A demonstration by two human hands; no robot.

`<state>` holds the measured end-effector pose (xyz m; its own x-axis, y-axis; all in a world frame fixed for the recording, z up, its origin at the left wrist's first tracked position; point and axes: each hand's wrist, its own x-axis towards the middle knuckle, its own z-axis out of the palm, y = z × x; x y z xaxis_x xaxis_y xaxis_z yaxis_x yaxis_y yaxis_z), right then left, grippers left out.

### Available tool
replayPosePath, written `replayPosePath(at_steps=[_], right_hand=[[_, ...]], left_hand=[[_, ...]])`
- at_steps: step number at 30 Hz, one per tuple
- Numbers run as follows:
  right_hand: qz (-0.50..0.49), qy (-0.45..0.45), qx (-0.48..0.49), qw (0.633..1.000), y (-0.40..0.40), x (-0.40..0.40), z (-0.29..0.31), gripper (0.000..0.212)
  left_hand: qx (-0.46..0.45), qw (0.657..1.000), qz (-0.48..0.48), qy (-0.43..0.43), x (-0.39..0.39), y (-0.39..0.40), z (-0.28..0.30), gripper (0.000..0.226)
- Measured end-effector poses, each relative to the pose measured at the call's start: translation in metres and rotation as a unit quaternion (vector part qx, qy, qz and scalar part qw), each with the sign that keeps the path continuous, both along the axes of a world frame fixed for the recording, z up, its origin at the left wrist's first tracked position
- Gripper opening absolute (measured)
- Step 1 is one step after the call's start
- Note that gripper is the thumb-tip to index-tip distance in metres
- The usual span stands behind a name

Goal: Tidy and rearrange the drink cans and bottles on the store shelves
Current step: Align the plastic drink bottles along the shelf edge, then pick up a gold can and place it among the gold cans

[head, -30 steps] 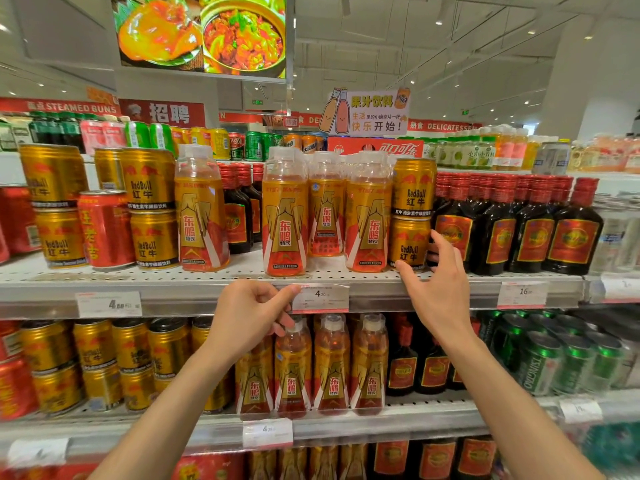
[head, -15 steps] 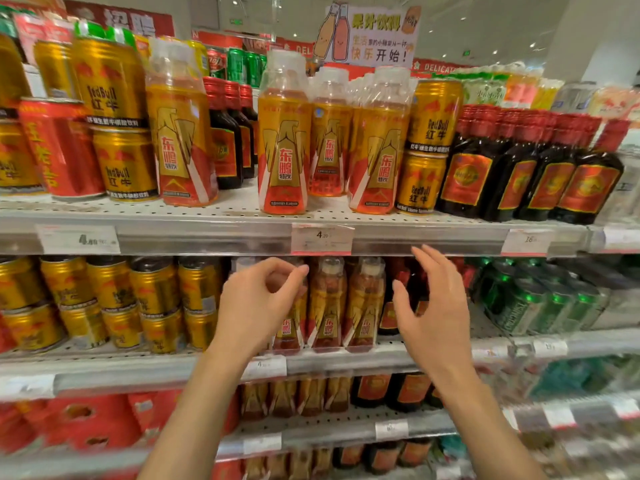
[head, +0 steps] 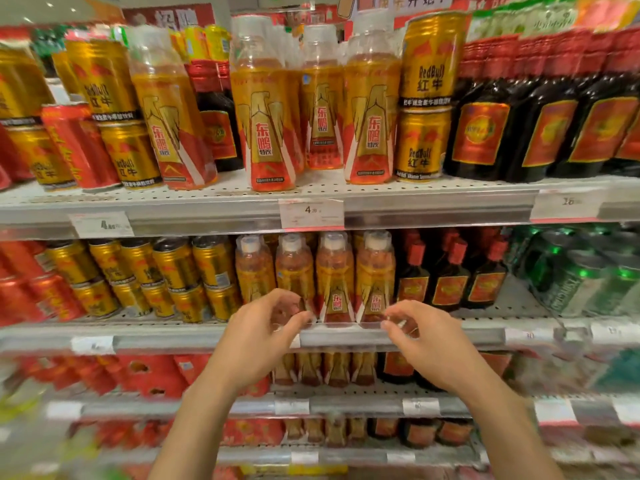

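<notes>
Reaching at second shelf (head: 433, 336) | 4 orange-drink bottles (head: 334, 277) | left hand (head: 258, 336), right hand (head: 424, 344): loosely curled, holding nothing

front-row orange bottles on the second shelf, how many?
4, side by side behind the hands: bottles, between gold cans and dark bottles. More may stand hidden behind.

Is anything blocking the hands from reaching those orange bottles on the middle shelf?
Nothing visible does. The left hand and right hand are at the shelf edge, right before the front row of orange bottles, which stands open to them.
</notes>
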<state>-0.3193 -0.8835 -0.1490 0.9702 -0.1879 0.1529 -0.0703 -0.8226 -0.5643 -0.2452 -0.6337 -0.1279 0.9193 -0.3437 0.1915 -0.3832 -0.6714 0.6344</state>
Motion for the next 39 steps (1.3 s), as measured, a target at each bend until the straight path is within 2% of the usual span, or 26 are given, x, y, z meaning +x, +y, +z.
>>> replayPosePath(at_steps=[7,14,19,24,27,31,35,39], right_hand=[[-0.002,0.005,0.002,1.000,-0.006,-0.005,0.010,0.026],[-0.039,-0.045,-0.047,0.997,-0.007,-0.010,0.047,0.025],[-0.072,-0.121,-0.080,0.987,-0.007,-0.001,0.091,0.024],[-0.105,-0.220,-0.112,0.963,-0.015,0.020,0.144,0.017],[-0.125,-0.302,-0.117,0.938,-0.022,0.032,0.173,0.015],[-0.138,-0.376,-0.135,0.907,-0.031,0.053,0.209,0.034],[-0.132,-0.340,-0.188,0.912,-0.035,0.071,0.230,0.057],[-0.135,-0.303,-0.202,0.922,-0.039,0.079,0.241,0.060]], left_hand=[[-0.020,1.000,-0.009,-0.012,-0.004,-0.006,0.013,0.026],[-0.072,0.992,-0.074,-0.078,0.010,-0.016,0.043,0.025],[-0.077,0.977,-0.092,-0.175,0.025,-0.016,0.087,0.025],[-0.074,0.948,-0.102,-0.291,0.043,-0.037,0.122,0.024],[-0.026,0.950,-0.113,-0.291,0.054,-0.049,0.123,0.021],[-0.004,0.954,-0.108,-0.280,0.063,-0.054,0.116,0.011],[-0.008,0.957,-0.088,-0.276,0.064,-0.056,0.117,0.006],[0.004,0.963,-0.081,-0.258,0.063,-0.055,0.118,0.008]])
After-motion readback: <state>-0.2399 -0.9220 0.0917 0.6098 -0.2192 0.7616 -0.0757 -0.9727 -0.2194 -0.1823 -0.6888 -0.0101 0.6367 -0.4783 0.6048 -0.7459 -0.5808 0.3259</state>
